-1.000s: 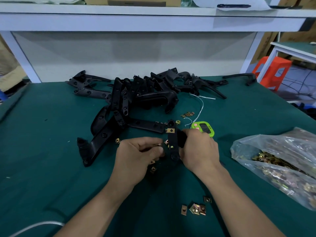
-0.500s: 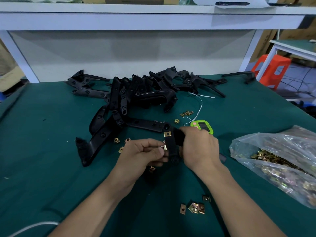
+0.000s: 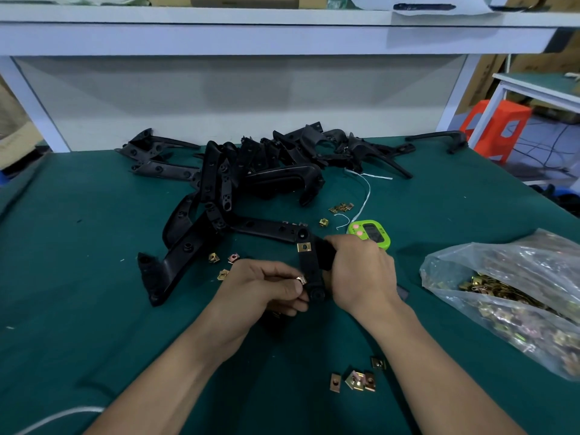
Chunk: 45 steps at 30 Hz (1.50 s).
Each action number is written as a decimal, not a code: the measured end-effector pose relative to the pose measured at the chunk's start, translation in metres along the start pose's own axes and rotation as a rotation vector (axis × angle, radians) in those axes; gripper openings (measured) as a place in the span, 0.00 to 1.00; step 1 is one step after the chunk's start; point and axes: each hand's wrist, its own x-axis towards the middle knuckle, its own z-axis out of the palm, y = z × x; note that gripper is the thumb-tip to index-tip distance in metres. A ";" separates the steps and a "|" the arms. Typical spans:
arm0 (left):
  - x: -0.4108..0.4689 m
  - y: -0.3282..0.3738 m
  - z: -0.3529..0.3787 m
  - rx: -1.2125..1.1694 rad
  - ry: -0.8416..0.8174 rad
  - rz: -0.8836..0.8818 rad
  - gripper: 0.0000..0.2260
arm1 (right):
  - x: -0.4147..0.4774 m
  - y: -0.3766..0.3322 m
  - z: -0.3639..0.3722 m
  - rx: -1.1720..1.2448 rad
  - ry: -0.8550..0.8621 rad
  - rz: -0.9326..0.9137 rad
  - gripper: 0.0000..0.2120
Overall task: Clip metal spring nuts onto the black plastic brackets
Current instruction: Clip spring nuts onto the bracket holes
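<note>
My right hand (image 3: 357, 271) grips a black plastic bracket (image 3: 309, 268) that stands roughly upright over the green table. One brass spring nut (image 3: 303, 247) is clipped near the bracket's top. My left hand (image 3: 263, 287) pinches a second spring nut (image 3: 301, 280) against the bracket's left edge, lower down. Loose spring nuts (image 3: 223, 262) lie just left of my left hand, and a small cluster of nuts (image 3: 354, 378) lies near the front of the table. A pile of black brackets (image 3: 251, 174) covers the table's middle back.
A clear plastic bag of spring nuts (image 3: 514, 296) sits at the right. A green digital timer (image 3: 370, 233) lies behind my right hand, with white string (image 3: 365, 193) beyond it. A few more nuts (image 3: 341, 208) lie by the pile. An orange stool (image 3: 499, 127) stands beyond the table.
My left hand has brought its spring nut rightward up to the bracket's edge. The right hand and bracket have hardly shifted.
</note>
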 end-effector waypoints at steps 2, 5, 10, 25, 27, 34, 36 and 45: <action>0.000 0.002 -0.001 -0.012 -0.018 -0.007 0.13 | -0.001 -0.001 0.001 0.023 -0.009 0.002 0.12; 0.000 0.003 -0.002 -0.012 -0.043 -0.012 0.13 | -0.002 -0.002 0.001 0.042 -0.030 0.003 0.14; -0.002 0.002 -0.003 0.005 -0.070 -0.026 0.11 | -0.002 -0.003 -0.001 -0.021 -0.034 -0.033 0.15; -0.004 0.003 -0.007 0.151 -0.028 -0.042 0.04 | -0.004 -0.009 0.000 -0.129 -0.031 -0.107 0.12; -0.006 0.005 -0.006 0.154 -0.055 -0.052 0.02 | -0.006 -0.011 0.001 -0.118 -0.045 -0.102 0.12; -0.010 0.007 -0.011 0.034 -0.108 -0.017 0.04 | -0.007 -0.015 0.001 -0.132 -0.047 -0.096 0.16; -0.011 0.008 -0.010 0.005 -0.139 -0.005 0.09 | -0.007 -0.015 0.000 -0.122 -0.059 -0.093 0.16; -0.007 0.007 -0.013 -0.129 -0.124 0.102 0.27 | -0.011 -0.025 0.002 -0.093 -0.036 -0.191 0.18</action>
